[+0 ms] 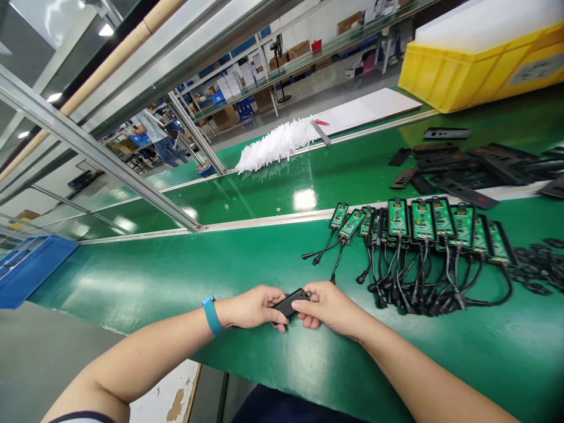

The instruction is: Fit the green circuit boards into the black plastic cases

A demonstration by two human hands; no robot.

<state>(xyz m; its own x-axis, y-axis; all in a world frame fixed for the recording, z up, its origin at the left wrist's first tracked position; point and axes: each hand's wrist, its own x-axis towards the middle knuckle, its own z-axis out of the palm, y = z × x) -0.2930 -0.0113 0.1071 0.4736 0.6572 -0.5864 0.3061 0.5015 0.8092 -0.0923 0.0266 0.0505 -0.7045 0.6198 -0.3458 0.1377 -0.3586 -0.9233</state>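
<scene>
Between my two hands is a small black plastic case (291, 304), held tilted just above the green worktop. My left hand (259, 306), with a teal band on its wrist, grips the case's left end between thumb and fingers. My right hand (324, 306) pinches the right end, its thumb lying on the top face. The underside of the case is hidden by my fingers. Right of my hands lie several green circuit boards (423, 221) in black housings, their black cables (409, 282) with plugs trailing toward me.
Loose black covers (493, 164) are heaped at the back right, with black rings (540, 264) at the right edge. Behind them stands a yellow crate (458, 76). White strips (277, 144) lie beyond the rail. A blue bin (39, 267) sits at the far left; a person (156, 135) stands in the background.
</scene>
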